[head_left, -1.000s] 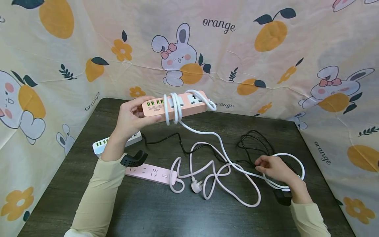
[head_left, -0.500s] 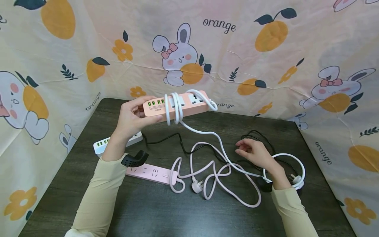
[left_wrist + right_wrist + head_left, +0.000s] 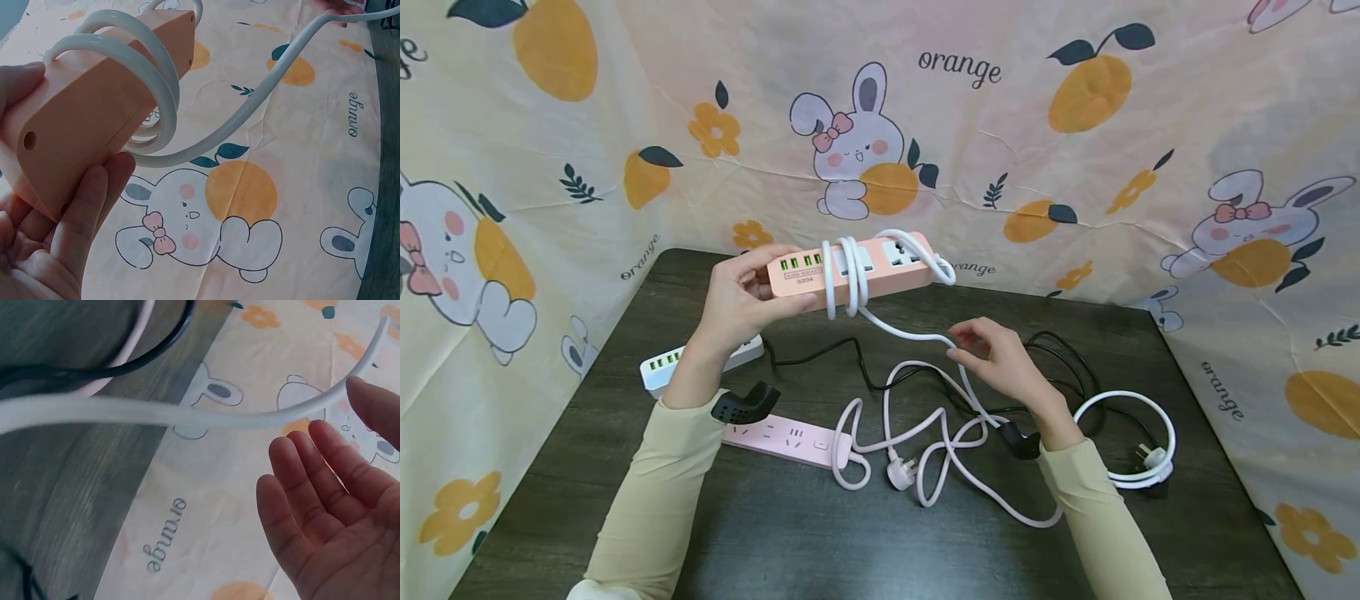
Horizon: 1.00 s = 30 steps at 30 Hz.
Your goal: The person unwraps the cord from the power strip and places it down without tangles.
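My left hand (image 3: 733, 296) grips the left end of a peach power strip (image 3: 882, 282), holding it above the table. White cord is wound around the strip in several loops, and its free length (image 3: 913, 336) runs down to the right. Beside that cord is my right hand (image 3: 1000, 362), its fingers loosely bent. In the right wrist view, the thumb (image 3: 378, 409) lies at the cord and the other fingers spread below it; whether they touch it I cannot tell. Behind my left forearm a white power strip (image 3: 741, 353) is partly hidden.
A pink power strip (image 3: 786, 440) lies on the dark table (image 3: 820, 533), its pink cord (image 3: 977, 479) tangled to the right with a plug (image 3: 901, 473). Black cord (image 3: 1071, 358) is looped behind. The white cord's coiled end and plug (image 3: 1152, 457) rest at right.
My right hand has let go of the white cord near its coiled end and moved left and up along it toward the peach strip. The left hand keeps holding the strip.
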Each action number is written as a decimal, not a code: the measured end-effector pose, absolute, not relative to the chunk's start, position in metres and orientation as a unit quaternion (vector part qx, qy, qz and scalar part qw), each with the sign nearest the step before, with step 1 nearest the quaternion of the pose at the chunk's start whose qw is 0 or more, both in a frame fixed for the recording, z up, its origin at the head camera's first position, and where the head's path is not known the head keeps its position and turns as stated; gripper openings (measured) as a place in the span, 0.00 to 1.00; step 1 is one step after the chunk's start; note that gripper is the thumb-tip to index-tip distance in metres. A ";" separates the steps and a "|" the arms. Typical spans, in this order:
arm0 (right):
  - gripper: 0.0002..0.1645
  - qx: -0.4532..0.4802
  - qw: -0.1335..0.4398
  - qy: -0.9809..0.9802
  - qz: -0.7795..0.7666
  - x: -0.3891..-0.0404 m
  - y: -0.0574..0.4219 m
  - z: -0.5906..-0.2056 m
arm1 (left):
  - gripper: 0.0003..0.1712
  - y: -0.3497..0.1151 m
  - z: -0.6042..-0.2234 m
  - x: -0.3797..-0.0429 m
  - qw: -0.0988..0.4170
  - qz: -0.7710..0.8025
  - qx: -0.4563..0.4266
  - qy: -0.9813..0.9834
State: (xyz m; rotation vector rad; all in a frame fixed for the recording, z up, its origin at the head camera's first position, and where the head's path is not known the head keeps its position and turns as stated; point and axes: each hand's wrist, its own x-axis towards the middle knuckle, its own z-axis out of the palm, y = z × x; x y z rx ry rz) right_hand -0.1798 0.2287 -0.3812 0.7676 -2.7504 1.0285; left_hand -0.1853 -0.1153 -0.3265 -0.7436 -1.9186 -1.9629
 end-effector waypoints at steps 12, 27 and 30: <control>0.07 0.279 0.031 -0.878 0.387 -0.190 0.207 -0.377 | 0.27 -0.116 -0.325 -0.185 0.149 -0.678 -0.251 -0.674; 0.07 0.174 0.273 -0.726 0.607 -0.195 0.226 -0.334 | 0.27 -0.119 -0.326 -0.184 0.109 -0.659 -0.287 -0.687; 0.04 0.246 0.251 -0.664 0.660 -0.185 0.238 -0.323 | 0.28 -0.119 -0.328 -0.186 0.125 -0.650 -0.277 -0.696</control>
